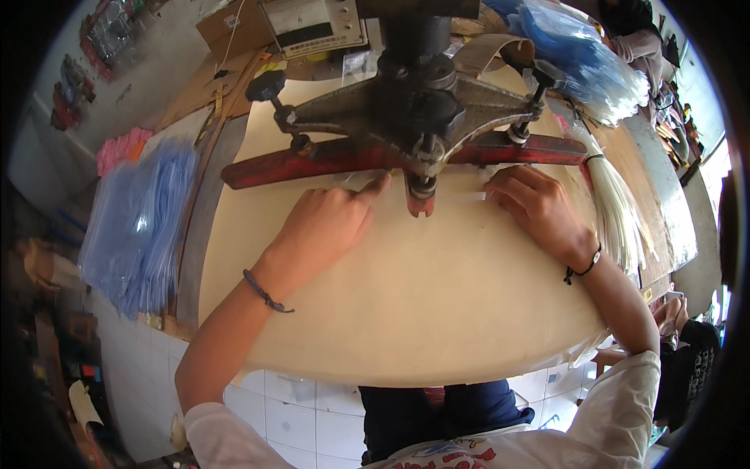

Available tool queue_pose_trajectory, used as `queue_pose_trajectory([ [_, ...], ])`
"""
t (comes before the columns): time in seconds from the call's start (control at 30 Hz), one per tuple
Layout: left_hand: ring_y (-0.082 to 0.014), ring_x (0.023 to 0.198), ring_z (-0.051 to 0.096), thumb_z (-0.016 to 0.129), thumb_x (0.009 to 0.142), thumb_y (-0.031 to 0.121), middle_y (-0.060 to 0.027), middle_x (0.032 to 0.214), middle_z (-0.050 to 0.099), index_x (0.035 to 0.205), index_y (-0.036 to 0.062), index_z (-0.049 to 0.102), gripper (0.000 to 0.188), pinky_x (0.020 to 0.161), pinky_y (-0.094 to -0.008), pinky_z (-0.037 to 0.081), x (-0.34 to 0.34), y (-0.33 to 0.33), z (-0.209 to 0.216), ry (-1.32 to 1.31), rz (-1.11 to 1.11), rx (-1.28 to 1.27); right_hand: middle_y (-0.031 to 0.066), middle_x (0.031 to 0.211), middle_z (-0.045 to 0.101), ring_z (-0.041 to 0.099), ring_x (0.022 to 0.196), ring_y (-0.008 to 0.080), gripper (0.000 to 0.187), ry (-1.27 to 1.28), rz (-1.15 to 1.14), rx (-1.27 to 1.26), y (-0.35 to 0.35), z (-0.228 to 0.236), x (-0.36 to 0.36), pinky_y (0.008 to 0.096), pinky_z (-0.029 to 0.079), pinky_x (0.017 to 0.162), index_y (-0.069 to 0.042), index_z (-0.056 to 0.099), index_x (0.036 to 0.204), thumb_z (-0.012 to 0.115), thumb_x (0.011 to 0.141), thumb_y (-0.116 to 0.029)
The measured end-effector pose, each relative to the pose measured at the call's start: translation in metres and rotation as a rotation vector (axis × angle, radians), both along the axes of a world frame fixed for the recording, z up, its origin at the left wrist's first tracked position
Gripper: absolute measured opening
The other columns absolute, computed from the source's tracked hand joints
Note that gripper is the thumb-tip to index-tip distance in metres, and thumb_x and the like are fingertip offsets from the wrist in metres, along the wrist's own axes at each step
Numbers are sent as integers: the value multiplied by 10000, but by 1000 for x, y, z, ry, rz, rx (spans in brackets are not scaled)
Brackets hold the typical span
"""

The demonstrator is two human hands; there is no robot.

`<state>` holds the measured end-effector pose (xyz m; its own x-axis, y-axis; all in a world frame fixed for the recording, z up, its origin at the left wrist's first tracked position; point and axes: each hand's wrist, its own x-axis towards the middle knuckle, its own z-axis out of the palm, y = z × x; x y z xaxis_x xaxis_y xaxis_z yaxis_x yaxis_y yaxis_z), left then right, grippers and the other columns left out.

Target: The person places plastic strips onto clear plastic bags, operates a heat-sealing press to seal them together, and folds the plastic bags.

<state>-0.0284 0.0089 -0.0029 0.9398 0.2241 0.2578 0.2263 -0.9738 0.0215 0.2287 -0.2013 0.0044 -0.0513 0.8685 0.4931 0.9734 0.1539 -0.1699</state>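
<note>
A press head (426,117) of dark metal with black knobs stands over a tan sheet (391,305). Its long red bar (312,162) runs across in front of both hands. My left hand (324,223) rests on the sheet, index finger stretched to the bar's near edge beside the middle; its other fingers are partly hidden. To the right of the middle bracket (420,205), my right hand (539,207) has its fingers bent and drawn together, close under the bar. A small clear, shiny strip (473,197) shows at its fingertips; what they hold is hard to make out.
Blue clear plastic sleeves (141,223) are stacked at the left, near a pink bundle (123,150). A tied bunch of pale strips (617,207) lies at the right. More clear plastic (578,59) is heaped at the far right, near another person (637,47). A metered box (312,27) stands behind.
</note>
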Motion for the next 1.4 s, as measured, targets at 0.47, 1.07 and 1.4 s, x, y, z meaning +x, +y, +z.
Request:
queue_pose_trajectory([
  [0.47, -91, 485, 569, 676, 942, 140, -66, 596, 542, 1384, 104, 632, 445, 472, -303, 411, -27, 14, 35, 256, -144, -657, 60, 1001, 661, 691, 849, 282, 139, -51, 114, 31, -11, 2, -5, 390, 589, 748, -60, 673, 935, 688, 808, -8],
  [1.07, -178, 650, 750, 765, 915, 196, -145, 827, 765, 962, -42, 733, 245, 521, -266, 573, -49, 44, 54, 907, 79, -1221, 65, 698, 599, 580, 600, 255, 79, 270, 350, -318, -16, 19, -18, 362, 464, 559, -59, 642, 738, 608, 682, -14],
  [1.4, -177, 681, 755, 770, 919, 254, -144, 867, 772, 956, -28, 721, 289, 520, -269, 568, -45, 47, 51, 937, 132, -1204, 52, 572, 562, 574, 530, 241, 50, 226, 339, -266, -22, 12, -17, 380, 458, 556, -69, 650, 758, 620, 730, -41],
])
